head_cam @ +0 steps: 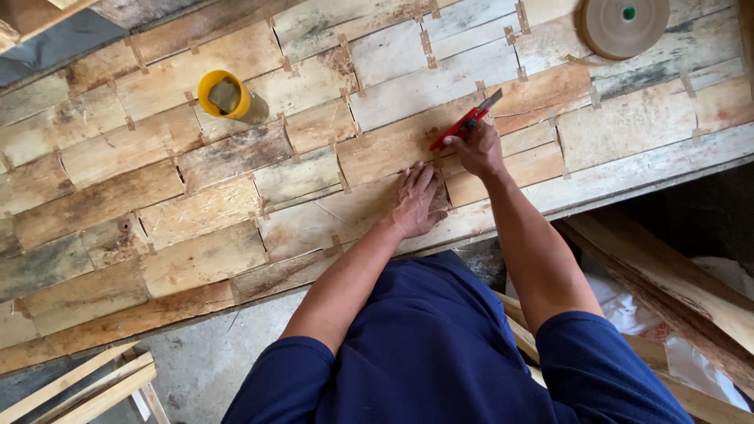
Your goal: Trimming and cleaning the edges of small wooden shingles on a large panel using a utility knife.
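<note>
Left hand (pixel 415 201) presses flat, open, steadying the wood sheets (pixel 236 157); right hand (pixel 473 149) grips a red knife (pixel 465 120), blade angled onto the seam beside it.

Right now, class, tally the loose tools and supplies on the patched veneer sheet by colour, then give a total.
Red: 1, the utility knife held in the right hand.
Yellow: 1, the cup.
Brown: 1, the tape roll.
Total: 3.
The left hand lies flat on the veneer sheet.
</note>
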